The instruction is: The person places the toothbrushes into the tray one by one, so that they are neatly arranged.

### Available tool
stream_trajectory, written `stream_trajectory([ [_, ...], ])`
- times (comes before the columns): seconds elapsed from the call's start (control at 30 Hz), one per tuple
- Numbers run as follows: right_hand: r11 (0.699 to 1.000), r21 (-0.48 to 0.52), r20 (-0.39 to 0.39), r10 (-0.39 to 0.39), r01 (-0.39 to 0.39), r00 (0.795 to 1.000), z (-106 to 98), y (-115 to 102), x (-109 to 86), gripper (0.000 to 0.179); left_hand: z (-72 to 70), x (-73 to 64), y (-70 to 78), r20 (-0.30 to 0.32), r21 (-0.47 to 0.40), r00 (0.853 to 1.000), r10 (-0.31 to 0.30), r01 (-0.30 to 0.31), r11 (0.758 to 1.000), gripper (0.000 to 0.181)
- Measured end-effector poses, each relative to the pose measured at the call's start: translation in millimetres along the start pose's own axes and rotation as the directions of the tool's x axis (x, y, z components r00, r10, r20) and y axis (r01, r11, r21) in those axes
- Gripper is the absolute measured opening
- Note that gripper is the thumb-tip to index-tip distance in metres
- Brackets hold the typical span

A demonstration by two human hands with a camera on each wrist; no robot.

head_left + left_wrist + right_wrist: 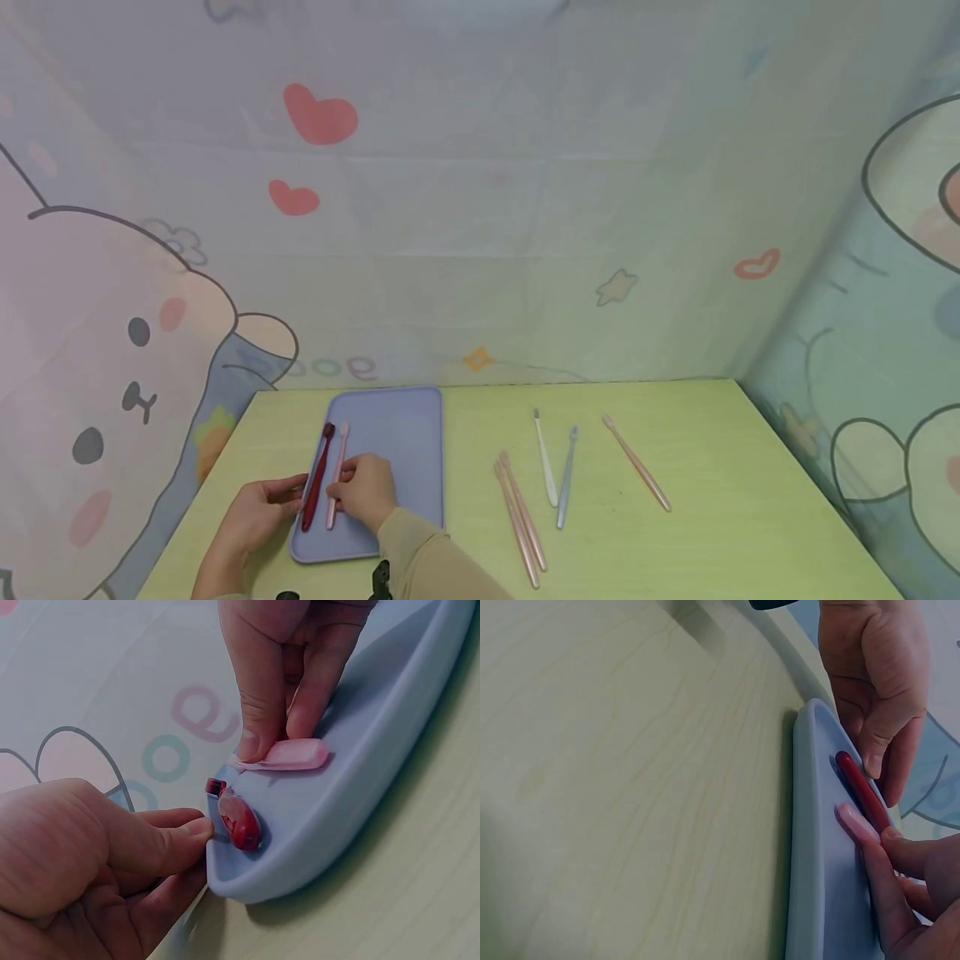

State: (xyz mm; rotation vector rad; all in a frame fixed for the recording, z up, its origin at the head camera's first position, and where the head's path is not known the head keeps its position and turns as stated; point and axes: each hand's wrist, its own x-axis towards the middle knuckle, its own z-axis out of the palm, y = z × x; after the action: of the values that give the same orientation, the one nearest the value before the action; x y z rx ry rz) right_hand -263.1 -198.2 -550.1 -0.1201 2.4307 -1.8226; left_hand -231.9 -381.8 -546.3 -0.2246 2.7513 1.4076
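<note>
A blue-purple tray (416, 467) lies at the left of the table. Inside it, along the left side, is a dark red toothbrush (317, 483); a pink toothbrush (340, 457) lies parallel just right of it. My right hand (369, 490) pinches the pink toothbrush's handle (304, 754) between thumb and fingers, low against the tray floor. At the tray's left rim, my left hand (253, 518) grips the edge, its thumb (187, 836) beside the red handle (862, 791). My fingers hide part of the pink handle.
Right of the tray on the yellow-green table (720, 483) lie two pink toothbrushes (517, 525) side by side, a white toothbrush (546, 462), a blue toothbrush (567, 479) and another pink toothbrush (637, 464). A printed cloth (525, 208) stands behind the table.
</note>
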Motion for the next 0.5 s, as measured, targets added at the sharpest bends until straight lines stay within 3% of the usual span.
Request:
stream_trajectory([
  [0.5, 0.971, -0.225, -0.03, -0.089, 0.08, 0.996, -3.3, 1.1, 0.0, 0.022, 0.3, -0.1, 0.8, -0.006, -0.015, 1.0, 0.005, -0.005, 1.0, 0.045],
])
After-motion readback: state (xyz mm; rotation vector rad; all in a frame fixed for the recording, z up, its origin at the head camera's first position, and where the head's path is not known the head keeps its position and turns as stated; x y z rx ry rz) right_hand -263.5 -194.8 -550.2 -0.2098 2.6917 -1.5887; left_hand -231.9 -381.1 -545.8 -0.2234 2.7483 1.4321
